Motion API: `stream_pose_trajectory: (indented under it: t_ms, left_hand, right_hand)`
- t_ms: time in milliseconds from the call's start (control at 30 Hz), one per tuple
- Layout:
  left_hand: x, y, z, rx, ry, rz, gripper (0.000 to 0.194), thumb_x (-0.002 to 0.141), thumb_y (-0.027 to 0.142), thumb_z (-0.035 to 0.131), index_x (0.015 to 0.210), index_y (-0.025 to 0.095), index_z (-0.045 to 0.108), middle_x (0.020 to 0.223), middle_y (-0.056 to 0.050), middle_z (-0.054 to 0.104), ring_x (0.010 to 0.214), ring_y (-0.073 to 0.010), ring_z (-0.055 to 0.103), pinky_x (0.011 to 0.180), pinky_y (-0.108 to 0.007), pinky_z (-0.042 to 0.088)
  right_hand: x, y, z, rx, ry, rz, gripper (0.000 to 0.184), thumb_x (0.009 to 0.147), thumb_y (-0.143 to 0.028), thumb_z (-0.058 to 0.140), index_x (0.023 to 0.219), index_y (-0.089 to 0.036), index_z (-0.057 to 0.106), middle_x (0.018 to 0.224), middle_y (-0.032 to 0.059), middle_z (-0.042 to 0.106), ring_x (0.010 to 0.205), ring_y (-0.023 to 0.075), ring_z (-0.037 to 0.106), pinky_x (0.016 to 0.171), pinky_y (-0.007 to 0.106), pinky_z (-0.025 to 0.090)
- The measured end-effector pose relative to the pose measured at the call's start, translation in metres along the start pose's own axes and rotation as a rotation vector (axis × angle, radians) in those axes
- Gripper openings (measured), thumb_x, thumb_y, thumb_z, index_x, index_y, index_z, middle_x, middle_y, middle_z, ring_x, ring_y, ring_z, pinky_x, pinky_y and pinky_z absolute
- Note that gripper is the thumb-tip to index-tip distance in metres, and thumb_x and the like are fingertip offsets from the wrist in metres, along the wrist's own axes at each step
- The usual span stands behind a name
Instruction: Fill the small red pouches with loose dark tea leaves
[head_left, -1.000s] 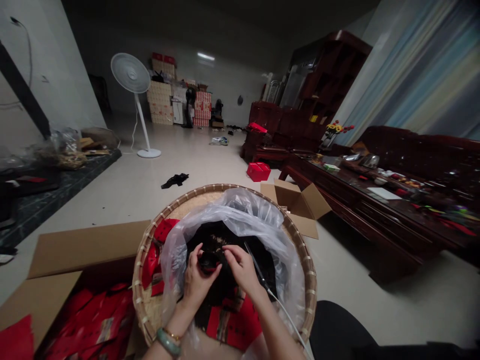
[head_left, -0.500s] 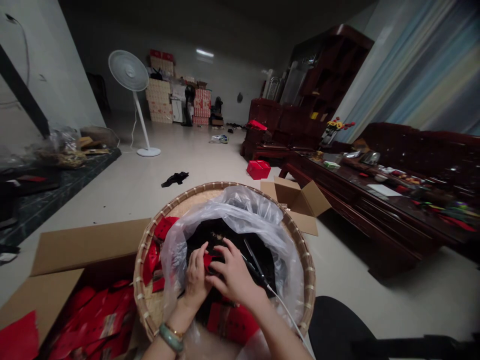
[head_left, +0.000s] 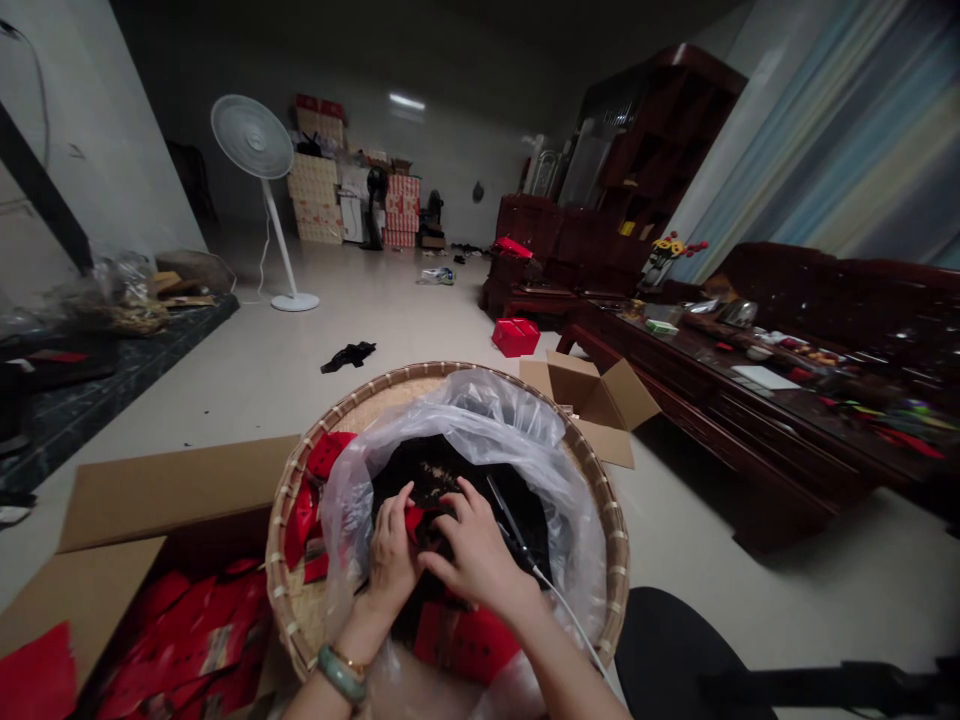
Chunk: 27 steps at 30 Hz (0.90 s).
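Observation:
My left hand [head_left: 394,550] is closed on a small red packet [head_left: 413,522], mostly hidden by its fingers. Beside it, my right hand [head_left: 480,550] curves with thumb and fingers apart, and dark material shows between them. Both hands are over the dark contents [head_left: 427,465] of a clear plastic bag [head_left: 585,530], which is spread open in a round woven basket [head_left: 619,560]. A slim black rod-shaped tool [head_left: 510,515] with a white cord lies in the bag to the right. Larger red packets [head_left: 469,640] are below my wrists.
An open cardboard box [head_left: 180,490] of red packets stands at left, touching or close to the basket. Another open carton [head_left: 600,400] is behind it at right, near a long dark wooden table [head_left: 697,400]. A black round seat [head_left: 675,650] is at lower right.
My right hand's fingers have spread slightly away from the red packet, and the gap between the hands is wider. My left hand stays nearly in place. The view has shifted slightly.

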<state>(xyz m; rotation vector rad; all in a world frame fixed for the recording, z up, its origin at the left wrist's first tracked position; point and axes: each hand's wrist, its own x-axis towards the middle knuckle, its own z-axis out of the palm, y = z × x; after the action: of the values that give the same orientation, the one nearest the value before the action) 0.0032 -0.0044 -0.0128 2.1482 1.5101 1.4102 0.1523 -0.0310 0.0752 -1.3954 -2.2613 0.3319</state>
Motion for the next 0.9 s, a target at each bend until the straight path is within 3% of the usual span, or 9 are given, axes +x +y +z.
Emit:
stream_pose_trajectory:
  t_ms: [100,200,500,633,800,900]
  left_hand:
    - [0.000,0.000,-0.003,-0.004,-0.010,0.005,0.062,0.077,0.021,0.048,0.135,0.016,0.028,0.109,-0.013,0.050,0.097,-0.0258,0.053,0.086,-0.045,0.046]
    - [0.001,0.002,-0.004,-0.002,-0.003,0.004,0.066,0.074,0.023,0.052,0.135,0.016,0.028,0.110,-0.013,0.049,0.097,-0.0264,0.053,0.084,-0.045,0.046]
    - [0.001,0.002,0.003,0.022,0.034,-0.022,0.058,0.075,0.016,0.048,0.131,0.016,0.036,0.101,-0.011,0.055,0.093,-0.0252,0.056,0.080,-0.043,0.048]
    - [0.002,0.002,0.002,0.048,0.045,-0.029,0.058,0.077,0.029,0.054,0.131,0.015,0.036,0.097,-0.011,0.058,0.088,-0.0257,0.058,0.076,-0.042,0.049]
    - [0.002,0.006,0.000,0.074,0.082,-0.106,0.077,0.071,0.052,0.063,0.132,0.016,0.034,0.096,-0.011,0.060,0.085,-0.0255,0.062,0.072,-0.039,0.051]
    - [0.002,0.007,-0.001,0.152,0.093,-0.101,0.081,0.069,0.057,0.062,0.132,0.015,0.034,0.092,-0.011,0.062,0.082,-0.0262,0.063,0.071,-0.039,0.050]
  right_hand:
    - [0.001,-0.001,0.002,0.042,-0.056,-0.011,0.034,0.071,-0.038,0.070,0.100,-0.020,0.066,0.122,0.0115,0.053,0.130,0.0327,0.030,0.105,0.051,0.029]
    - [-0.001,0.001,0.000,0.093,0.012,-0.025,0.033,0.072,-0.032,0.070,0.103,-0.023,0.064,0.119,0.0090,0.054,0.128,0.0281,0.033,0.106,0.047,0.030]
    - [-0.001,-0.001,0.004,0.116,0.059,-0.039,0.012,0.076,-0.023,0.066,0.086,-0.028,0.071,0.111,0.0052,0.057,0.126,0.0263,0.035,0.106,0.047,0.030]
    - [0.004,0.003,0.001,0.259,0.131,-0.003,0.010,0.075,-0.021,0.065,0.081,-0.027,0.071,0.109,0.0046,0.059,0.123,0.0248,0.039,0.104,0.045,0.033]
    - [0.009,0.023,-0.012,0.310,0.388,0.106,0.014,0.080,-0.022,0.057,0.088,-0.024,0.069,0.096,0.0074,0.063,0.104,0.0235,0.053,0.093,0.041,0.042]
    - [0.005,0.026,-0.017,0.258,0.364,0.099,0.020,0.080,-0.022,0.057,0.097,-0.023,0.067,0.102,0.0085,0.061,0.101,0.0227,0.054,0.090,0.039,0.044]
